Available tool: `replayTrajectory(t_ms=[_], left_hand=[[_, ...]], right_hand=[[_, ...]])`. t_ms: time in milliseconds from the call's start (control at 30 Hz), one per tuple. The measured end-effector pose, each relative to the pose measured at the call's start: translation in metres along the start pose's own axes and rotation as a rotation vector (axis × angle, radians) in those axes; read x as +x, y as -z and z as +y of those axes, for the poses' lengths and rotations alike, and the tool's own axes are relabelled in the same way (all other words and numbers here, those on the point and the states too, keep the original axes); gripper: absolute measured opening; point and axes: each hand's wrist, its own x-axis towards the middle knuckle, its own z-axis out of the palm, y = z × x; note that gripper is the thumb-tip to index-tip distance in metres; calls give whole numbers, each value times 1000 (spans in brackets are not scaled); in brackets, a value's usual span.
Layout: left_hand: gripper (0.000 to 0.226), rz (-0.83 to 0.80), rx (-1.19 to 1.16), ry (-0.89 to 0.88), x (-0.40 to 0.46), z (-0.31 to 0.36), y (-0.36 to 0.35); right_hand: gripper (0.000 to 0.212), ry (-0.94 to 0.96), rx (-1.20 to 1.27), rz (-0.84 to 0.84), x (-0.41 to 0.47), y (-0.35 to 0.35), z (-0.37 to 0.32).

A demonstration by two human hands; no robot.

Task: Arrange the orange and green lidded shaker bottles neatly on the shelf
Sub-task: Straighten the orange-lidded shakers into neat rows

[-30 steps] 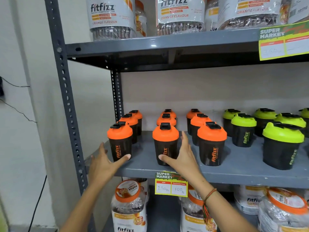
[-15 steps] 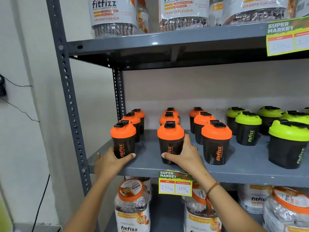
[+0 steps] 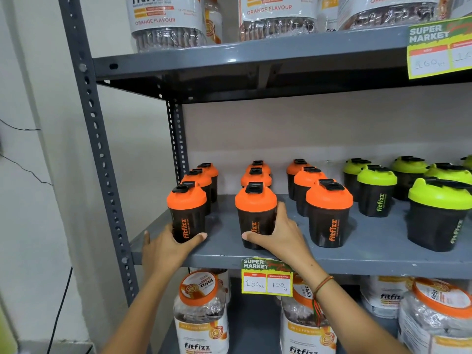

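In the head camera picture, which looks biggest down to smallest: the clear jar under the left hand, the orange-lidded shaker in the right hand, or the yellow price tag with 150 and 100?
1. Clear jar, though partly cut off.
2. Orange-lidded shaker.
3. Yellow price tag.
Nearness to the camera may sway this.

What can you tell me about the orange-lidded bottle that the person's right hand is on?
The middle front shaker bottle has a dark, translucent-looking plastic body with orange "fitfizz" lettering running up its side, and a domed orange lid topped by a black flip cap. It stands upright near the front edge of the grey metal shelf, leading a column of orange-lidded bottles. The right hand wraps its lower part, thumb across the front, fingers round the right side.
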Motion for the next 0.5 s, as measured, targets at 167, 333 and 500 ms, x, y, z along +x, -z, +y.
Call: replayTrajectory(t_ms=[167,333,500], left_hand=[[109,6,-219,23,-8,1,6],[83,469,-721,30,-45,22,15],[41,831,-1013,-267,-80,95,18]], right_hand=[[119,20,77,-5,0,2,3],[107,70,290,143,-19,9,6],[62,340,298,384,-56,38,10]])
